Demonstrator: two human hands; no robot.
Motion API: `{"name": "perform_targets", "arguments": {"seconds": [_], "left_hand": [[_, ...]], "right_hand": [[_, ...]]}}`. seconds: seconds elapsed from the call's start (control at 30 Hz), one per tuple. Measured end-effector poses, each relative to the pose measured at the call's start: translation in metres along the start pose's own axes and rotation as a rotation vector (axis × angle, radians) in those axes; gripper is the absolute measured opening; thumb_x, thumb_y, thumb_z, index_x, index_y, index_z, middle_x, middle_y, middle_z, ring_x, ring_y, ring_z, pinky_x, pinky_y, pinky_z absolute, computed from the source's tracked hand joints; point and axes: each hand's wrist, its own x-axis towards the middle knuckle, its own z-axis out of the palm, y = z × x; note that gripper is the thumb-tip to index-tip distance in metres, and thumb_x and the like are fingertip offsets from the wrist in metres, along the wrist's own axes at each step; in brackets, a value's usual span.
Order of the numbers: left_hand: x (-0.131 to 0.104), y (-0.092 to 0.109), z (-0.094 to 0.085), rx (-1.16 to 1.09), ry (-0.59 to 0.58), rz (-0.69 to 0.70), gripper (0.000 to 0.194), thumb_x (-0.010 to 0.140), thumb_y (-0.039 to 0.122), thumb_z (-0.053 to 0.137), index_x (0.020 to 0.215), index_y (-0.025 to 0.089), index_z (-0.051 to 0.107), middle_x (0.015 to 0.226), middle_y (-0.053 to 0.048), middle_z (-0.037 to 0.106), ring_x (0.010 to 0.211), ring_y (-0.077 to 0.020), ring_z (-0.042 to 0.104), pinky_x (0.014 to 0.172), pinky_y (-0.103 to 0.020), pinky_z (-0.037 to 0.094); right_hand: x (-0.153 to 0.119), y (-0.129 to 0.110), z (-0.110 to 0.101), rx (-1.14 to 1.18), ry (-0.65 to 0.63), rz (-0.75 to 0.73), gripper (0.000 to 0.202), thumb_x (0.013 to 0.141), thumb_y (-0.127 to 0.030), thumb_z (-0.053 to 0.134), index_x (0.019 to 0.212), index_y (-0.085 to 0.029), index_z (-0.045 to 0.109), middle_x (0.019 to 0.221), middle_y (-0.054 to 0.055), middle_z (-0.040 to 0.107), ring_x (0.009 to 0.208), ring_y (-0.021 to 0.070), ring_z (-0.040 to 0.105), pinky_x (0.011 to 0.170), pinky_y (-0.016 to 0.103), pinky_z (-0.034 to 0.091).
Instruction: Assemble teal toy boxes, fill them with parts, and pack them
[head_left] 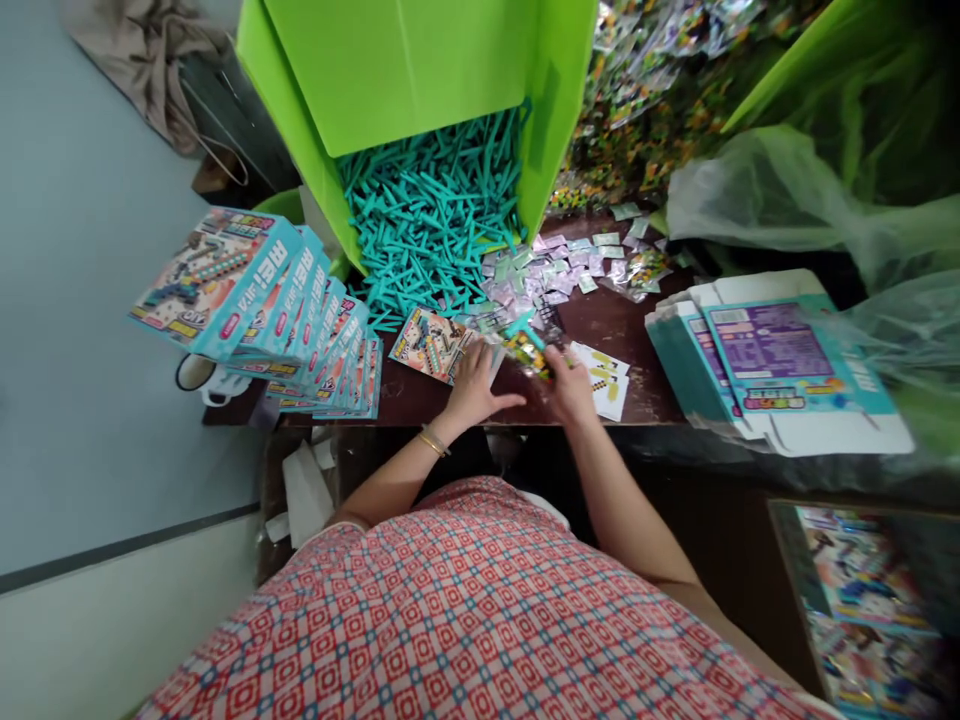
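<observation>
My left hand [474, 388] lies at the right end of a flat printed box [431, 345], its fingers on the end and its thumb stretched out to the side. A pale flap shows beside the fingers. My right hand [571, 386] is closed on a clear plastic bag of small yellow and black pieces [526, 352], just right of the box. A teal stick-like piece [523, 325] lies across the top of that bag; whether the fingers touch it I cannot tell. White printed sheets [606, 380] lie beside my right hand.
A green bin [559, 110] spills teal plastic pieces [435, 210]. Small pale packets [555, 268] lie scattered before it. Stacked printed boxes [255, 300] lean at left, near a white mug [217, 382]. Flattened cartons [795, 350] lie at right, and bagged parts [637, 120] behind.
</observation>
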Motion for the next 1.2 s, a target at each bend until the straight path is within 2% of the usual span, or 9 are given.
{"name": "perform_targets", "arguments": {"seconds": [0.1, 0.23, 0.33, 0.47, 0.53, 0.63, 0.8, 0.97, 1.2], "left_hand": [[-0.009, -0.006, -0.027, 0.260, -0.045, 0.161, 0.053, 0.064, 0.008, 0.090, 0.113, 0.022, 0.078, 0.144, -0.013, 0.068, 0.160, -0.0396, 0.035, 0.136, -0.052, 0.005], [-0.011, 0.023, -0.073, 0.325, 0.035, 0.227, 0.027, 0.091, 0.028, 0.073, 0.116, 0.021, 0.078, 0.133, -0.010, 0.075, 0.145, -0.0367, 0.053, 0.133, -0.053, 0.021], [-0.005, 0.063, -0.110, 0.266, 0.100, 0.195, 0.034, 0.094, 0.048, 0.072, 0.111, 0.020, 0.079, 0.116, -0.009, 0.079, 0.126, -0.0341, 0.066, 0.121, -0.049, 0.044], [0.011, 0.093, -0.135, 0.101, 0.000, -0.003, 0.049, 0.082, 0.065, 0.081, 0.093, 0.018, 0.080, 0.087, -0.007, 0.080, 0.098, -0.0320, 0.076, 0.093, -0.042, 0.061], [0.017, 0.094, -0.134, -0.001, 0.014, -0.055, 0.053, 0.081, 0.068, 0.080, 0.093, 0.017, 0.079, 0.088, -0.008, 0.081, 0.094, -0.0310, 0.077, 0.087, -0.040, 0.063], [0.018, 0.089, -0.127, -0.127, -0.007, -0.112, 0.045, 0.083, 0.059, 0.082, 0.094, 0.016, 0.079, 0.090, -0.009, 0.081, 0.095, -0.0303, 0.077, 0.086, -0.038, 0.062], [0.017, 0.085, -0.113, -0.191, -0.056, -0.161, 0.019, 0.084, 0.034, 0.083, 0.087, 0.016, 0.078, 0.082, -0.005, 0.076, 0.089, -0.0265, 0.076, 0.081, -0.034, 0.059], [0.032, 0.084, -0.101, -0.280, -0.049, -0.204, 0.027, 0.086, 0.041, 0.083, 0.078, 0.017, 0.073, 0.077, -0.004, 0.074, 0.083, -0.0252, 0.074, 0.078, -0.035, 0.058], [0.051, 0.081, -0.081, -0.332, -0.004, -0.122, 0.036, 0.085, 0.033, 0.084, 0.062, 0.017, 0.062, 0.061, 0.005, 0.062, 0.057, -0.0121, 0.059, 0.063, -0.025, 0.049]], "right_hand": [[0.015, -0.010, -0.054, 0.047, 0.196, -0.024, 0.042, 0.081, -0.060, 0.066, 0.107, -0.028, 0.058, 0.092, 0.004, 0.064, 0.084, 0.0229, 0.064, 0.070, 0.036, 0.060], [0.013, -0.058, -0.097, -0.089, 0.214, -0.267, 0.040, 0.073, -0.048, 0.085, 0.104, -0.027, 0.070, 0.095, 0.003, 0.068, 0.088, 0.0225, 0.067, 0.081, 0.041, 0.063], [-0.003, -0.116, -0.083, -0.248, 0.080, -0.480, 0.038, 0.075, -0.040, 0.090, 0.108, -0.030, 0.075, 0.104, 0.005, 0.071, 0.102, 0.0280, 0.069, 0.089, 0.045, 0.061], [-0.010, -0.175, -0.024, -0.388, -0.447, -0.533, 0.034, 0.077, -0.029, 0.092, 0.108, -0.030, 0.077, 0.101, 0.003, 0.074, 0.098, 0.0258, 0.071, 0.090, 0.041, 0.060], [0.002, -0.186, 0.002, -0.416, -0.641, -0.513, 0.030, 0.075, -0.026, 0.093, 0.101, -0.027, 0.077, 0.092, 0.002, 0.073, 0.089, 0.0221, 0.070, 0.087, 0.037, 0.058], [0.031, -0.188, 0.019, -0.451, -0.768, -0.462, 0.026, 0.076, -0.030, 0.093, 0.094, -0.024, 0.075, 0.080, -0.002, 0.070, 0.079, 0.0173, 0.068, 0.078, 0.030, 0.054], [0.061, -0.193, 0.029, -0.610, -0.784, -0.442, 0.031, 0.068, -0.024, 0.099, 0.085, -0.022, 0.073, 0.064, -0.007, 0.058, 0.068, 0.0136, 0.062, 0.068, 0.023, 0.044], [0.048, -0.208, 0.044, -0.565, -0.636, -0.375, 0.025, 0.079, -0.026, 0.094, 0.080, -0.020, 0.069, 0.064, -0.006, 0.057, 0.070, 0.0137, 0.064, 0.071, 0.024, 0.044], [0.033, -0.228, 0.045, -1.191, -0.725, -0.826, 0.026, 0.091, -0.031, 0.083, 0.109, -0.017, 0.071, 0.092, 0.004, 0.071, 0.093, 0.0233, 0.071, 0.076, 0.030, 0.045]]}}
